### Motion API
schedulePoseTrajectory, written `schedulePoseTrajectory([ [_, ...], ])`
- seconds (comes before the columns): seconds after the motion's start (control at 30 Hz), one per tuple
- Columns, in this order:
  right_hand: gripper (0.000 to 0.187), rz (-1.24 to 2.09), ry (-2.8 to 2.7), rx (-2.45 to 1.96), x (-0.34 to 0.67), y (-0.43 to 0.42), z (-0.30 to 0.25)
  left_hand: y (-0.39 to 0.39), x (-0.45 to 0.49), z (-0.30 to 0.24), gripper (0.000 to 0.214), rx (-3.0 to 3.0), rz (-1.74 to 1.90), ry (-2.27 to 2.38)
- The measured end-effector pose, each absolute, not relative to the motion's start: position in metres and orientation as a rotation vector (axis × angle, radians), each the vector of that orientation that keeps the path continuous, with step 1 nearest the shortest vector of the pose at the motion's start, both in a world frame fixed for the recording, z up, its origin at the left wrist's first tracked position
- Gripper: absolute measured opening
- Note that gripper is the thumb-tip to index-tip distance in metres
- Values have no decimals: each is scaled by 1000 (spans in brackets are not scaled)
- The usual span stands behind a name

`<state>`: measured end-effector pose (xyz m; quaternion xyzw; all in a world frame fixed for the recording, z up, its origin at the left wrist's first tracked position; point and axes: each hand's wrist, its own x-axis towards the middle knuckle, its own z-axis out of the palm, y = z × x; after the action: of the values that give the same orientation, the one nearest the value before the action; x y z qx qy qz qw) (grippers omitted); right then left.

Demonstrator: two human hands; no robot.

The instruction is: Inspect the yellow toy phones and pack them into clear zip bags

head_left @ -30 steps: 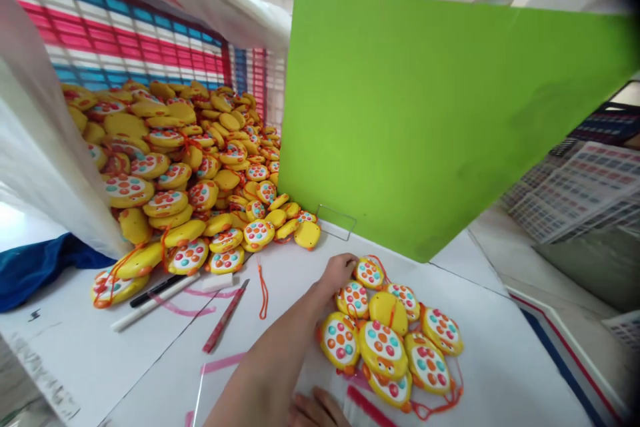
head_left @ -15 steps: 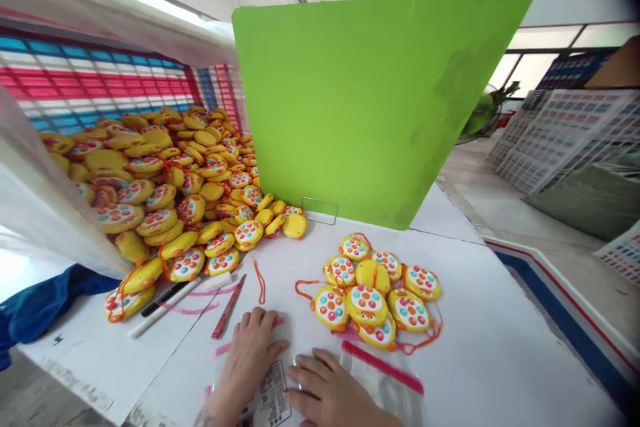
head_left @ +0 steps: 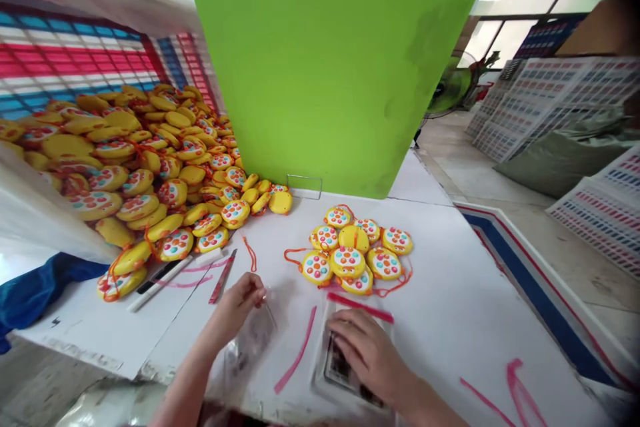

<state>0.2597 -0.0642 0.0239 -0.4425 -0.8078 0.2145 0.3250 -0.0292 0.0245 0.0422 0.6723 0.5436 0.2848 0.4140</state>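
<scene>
My left hand (head_left: 243, 300) is closed in a pinch on the edge of a clear plastic bag (head_left: 245, 343), which hangs slightly blurred beneath it. My right hand (head_left: 365, 347) rests with its fingers apart on a stack of clear bags (head_left: 323, 373) that have a red-pink strip (head_left: 365, 307) along the top and dark print. Part of the stack is hidden under that hand. Between the hands lies a loose pink strip (head_left: 300, 353). Just beyond are several yellow oval toys (head_left: 349, 261) with coloured dots and orange cords, some piled on others.
A big heap of the same toys (head_left: 170, 167) spills from the left. A red cutter knife (head_left: 223, 278), a white stick (head_left: 160, 283) and an orange cord (head_left: 250, 253) lie on the table (head_left: 440, 320). An upright green board (head_left: 340, 73) stands behind. More pink strips (head_left: 523, 393) lie at right.
My left hand has lifted from the printed bag and now pinches a clear bag. My right hand has shifted right onto the stack. A loose pink strip now shows between them. The view has tilted down.
</scene>
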Motion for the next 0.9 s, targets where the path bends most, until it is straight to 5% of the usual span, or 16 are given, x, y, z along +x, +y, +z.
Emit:
schedulePoseTrajectory([
  [0.17,37,1108,-1454,-1265,285,-90,13,7,16,71,17,1852,630,1277],
  [0.33,51,1283,-1196,-1174,291,-99,12,-8,111,52,17,2419,599,993],
  [0.5,65,1207,-1008,-1315,297,-99,-4,-11,158,33,21,2629,626,763],
  [0.63,74,1134,-859,-1430,302,-101,-10,-24,151,27,32,2588,663,1061],
  [0.9,64,975,-986,-1603,300,-108,-8,-41,144,8,32,2510,470,1323],
])
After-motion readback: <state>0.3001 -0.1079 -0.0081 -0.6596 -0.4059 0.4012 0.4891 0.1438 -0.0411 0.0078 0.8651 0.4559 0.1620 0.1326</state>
